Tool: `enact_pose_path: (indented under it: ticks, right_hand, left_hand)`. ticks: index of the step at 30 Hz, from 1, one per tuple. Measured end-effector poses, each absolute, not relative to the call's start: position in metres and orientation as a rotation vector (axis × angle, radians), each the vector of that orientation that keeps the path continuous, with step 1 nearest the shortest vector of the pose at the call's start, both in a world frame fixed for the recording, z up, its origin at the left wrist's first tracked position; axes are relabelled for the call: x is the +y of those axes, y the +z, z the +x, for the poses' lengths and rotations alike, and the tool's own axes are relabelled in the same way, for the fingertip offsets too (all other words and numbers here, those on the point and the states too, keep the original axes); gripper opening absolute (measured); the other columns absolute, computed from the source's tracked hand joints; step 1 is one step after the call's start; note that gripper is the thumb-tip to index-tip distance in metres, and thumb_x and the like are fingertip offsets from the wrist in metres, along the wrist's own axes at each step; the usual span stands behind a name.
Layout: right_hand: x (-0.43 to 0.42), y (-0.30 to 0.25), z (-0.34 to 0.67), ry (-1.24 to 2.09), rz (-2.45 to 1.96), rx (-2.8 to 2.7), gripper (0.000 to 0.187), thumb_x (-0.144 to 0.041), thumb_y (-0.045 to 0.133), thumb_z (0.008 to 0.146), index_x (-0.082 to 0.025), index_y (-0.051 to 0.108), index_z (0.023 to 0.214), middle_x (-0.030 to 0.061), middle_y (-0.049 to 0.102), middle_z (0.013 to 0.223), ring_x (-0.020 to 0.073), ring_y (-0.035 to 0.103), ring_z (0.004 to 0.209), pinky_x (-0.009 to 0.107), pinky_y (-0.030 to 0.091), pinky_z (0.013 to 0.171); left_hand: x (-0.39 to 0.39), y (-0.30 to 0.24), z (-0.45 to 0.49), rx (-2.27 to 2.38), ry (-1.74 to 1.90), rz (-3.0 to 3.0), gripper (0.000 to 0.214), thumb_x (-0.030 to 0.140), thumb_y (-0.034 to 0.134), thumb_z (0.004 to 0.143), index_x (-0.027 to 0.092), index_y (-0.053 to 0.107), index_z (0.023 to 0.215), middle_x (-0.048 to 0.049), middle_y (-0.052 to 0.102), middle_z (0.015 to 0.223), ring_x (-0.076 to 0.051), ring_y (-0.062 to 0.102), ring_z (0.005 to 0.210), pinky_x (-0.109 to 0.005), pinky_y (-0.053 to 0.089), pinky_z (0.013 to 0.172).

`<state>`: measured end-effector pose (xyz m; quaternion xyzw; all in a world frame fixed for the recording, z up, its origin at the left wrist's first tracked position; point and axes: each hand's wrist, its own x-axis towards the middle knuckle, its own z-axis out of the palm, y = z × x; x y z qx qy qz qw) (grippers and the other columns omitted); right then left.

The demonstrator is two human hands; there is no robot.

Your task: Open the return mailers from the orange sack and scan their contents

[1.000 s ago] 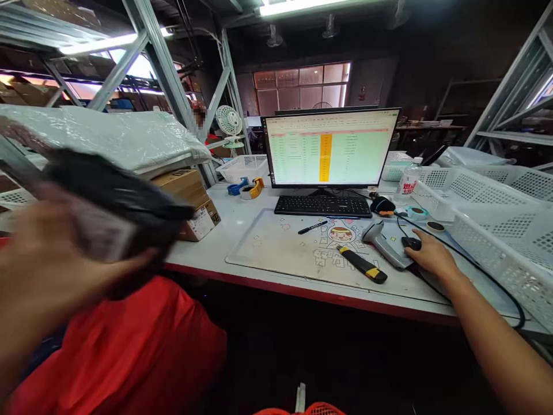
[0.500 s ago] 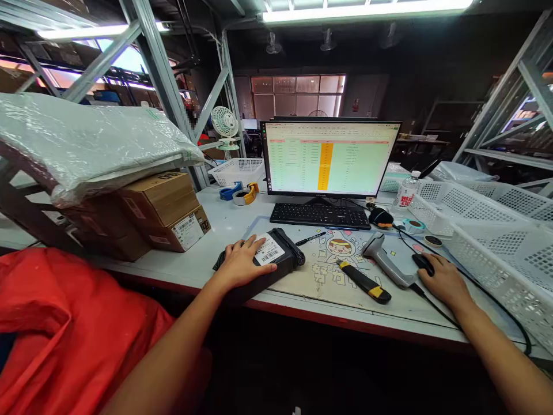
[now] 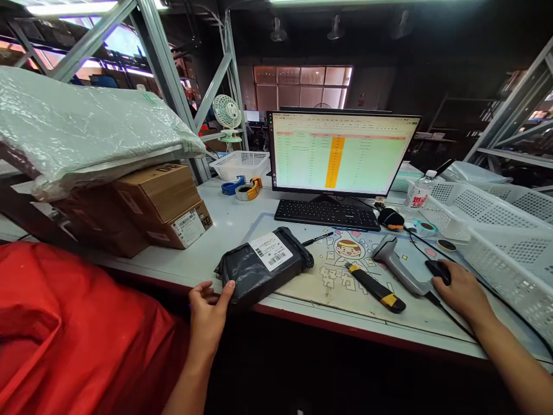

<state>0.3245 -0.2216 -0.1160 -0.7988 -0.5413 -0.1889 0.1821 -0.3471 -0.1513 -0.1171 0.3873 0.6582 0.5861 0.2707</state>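
Note:
A parcel in black plastic wrap with a white barcode label lies at the desk's front edge. My left hand is at its near left corner, thumb against the wrap, the other fingers loosely bent and apart from the thumb; nothing shows between them. On the right, my right hand rests over a black computer mouse, fingers around it. Between the parcel and the mouse lie a black and yellow utility knife and a grey barcode scanner. A black pen sits behind the parcel.
A monitor showing a spreadsheet stands behind a keyboard. Cardboard boxes under a plastic-wrapped pack fill the left. White baskets and a bottle are at right. Tape dispensers stand near the fan.
My left hand has slid off the parcel's top to its near left corner, baring the label. My right hand stays on the mouse. The view has shifted slightly.

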Motion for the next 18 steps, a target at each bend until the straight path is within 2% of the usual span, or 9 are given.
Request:
enact_pose_path:
  ticks: [2, 4, 7, 9, 12, 15, 18]
  right_hand:
    - [-0.223, -0.112, 0.324, -0.506, -2.241, -1.525, 0.065, -0.051, 0.047, 0.092, -0.012, 0.058, 0.143, 0.0213, 0.066, 0.139, 0.042, 0.064, 0.126, 0.056, 0.05, 0.111]
    - [-0.224, -0.1, 0.317, -0.512, -2.182, -1.516, 0.064, -0.052, 0.046, 0.092, -0.012, 0.061, 0.14, 0.0229, 0.067, 0.137, 0.0432, 0.064, 0.128, 0.056, 0.049, 0.112]
    - [-0.22, -0.065, 0.292, -0.591, -2.047, -1.452, 0.061, -0.053, 0.044, 0.095, -0.011, 0.064, 0.135, 0.0265, 0.068, 0.135, 0.0453, 0.062, 0.13, 0.056, 0.047, 0.113]
    - [-0.211, -0.042, 0.266, -0.517, -2.029, -1.456, 0.058, -0.052, 0.045, 0.098, -0.013, 0.063, 0.136, 0.026, 0.07, 0.133, 0.0425, 0.066, 0.124, 0.051, 0.048, 0.111]
    - [-0.192, -0.025, 0.221, -0.204, -2.222, -1.583, 0.061, -0.056, 0.05, 0.098, -0.014, 0.062, 0.14, 0.022, 0.074, 0.127, 0.0384, 0.071, 0.113, 0.048, 0.052, 0.103]
    - [-0.177, -0.031, 0.187, -0.022, -2.481, -1.699, 0.076, -0.067, 0.055, 0.094, -0.01, 0.058, 0.144, 0.0247, 0.074, 0.123, 0.0424, 0.071, 0.112, 0.05, 0.054, 0.095]
    - [-0.169, -0.041, 0.168, -0.052, -2.605, -1.683, 0.074, -0.06, 0.055, 0.095, -0.005, 0.056, 0.143, 0.0289, 0.073, 0.12, 0.0432, 0.072, 0.11, 0.049, 0.056, 0.088]
  left_hand:
    - [-0.157, -0.11, -0.348, 1.696, 1.396, 1.045, 0.087, 0.089, 0.072, 0.063, 0.018, 0.059, 0.112, -0.0083, 0.067, 0.096, -0.028, 0.068, 0.083, -0.043, 0.059, 0.074]
    - [-0.16, -0.1, -0.349, 1.614, 1.135, 1.097, 0.087, 0.098, 0.058, 0.065, 0.017, 0.065, 0.096, -0.0102, 0.069, 0.08, -0.031, 0.07, 0.072, -0.041, 0.057, 0.063]
    - [-0.157, -0.087, -0.347, 1.604, 0.827, 1.243, 0.089, 0.103, 0.042, 0.071, 0.017, 0.067, 0.069, -0.0162, 0.07, 0.066, -0.032, 0.071, 0.063, -0.04, 0.057, 0.06]
    - [-0.152, -0.082, -0.342, 1.632, 0.796, 1.323, 0.083, 0.099, 0.044, 0.075, 0.02, 0.064, 0.06, -0.0163, 0.068, 0.061, -0.032, 0.071, 0.061, -0.037, 0.055, 0.059]
    - [-0.149, -0.078, -0.335, 1.573, 0.86, 1.378, 0.07, 0.088, 0.05, 0.081, 0.021, 0.063, 0.068, -0.0121, 0.07, 0.064, -0.03, 0.071, 0.063, -0.035, 0.052, 0.058]
    - [-0.156, -0.068, -0.334, 1.633, 0.888, 1.603, 0.06, 0.076, 0.047, 0.09, 0.022, 0.06, 0.067, -0.0071, 0.065, 0.065, -0.024, 0.065, 0.063, -0.032, 0.047, 0.06]
    - [-0.168, -0.058, -0.333, 1.729, 1.068, 1.92, 0.053, 0.061, 0.046, 0.095, 0.021, 0.058, 0.062, -0.0088, 0.065, 0.086, -0.019, 0.056, 0.066, -0.033, 0.044, 0.064]
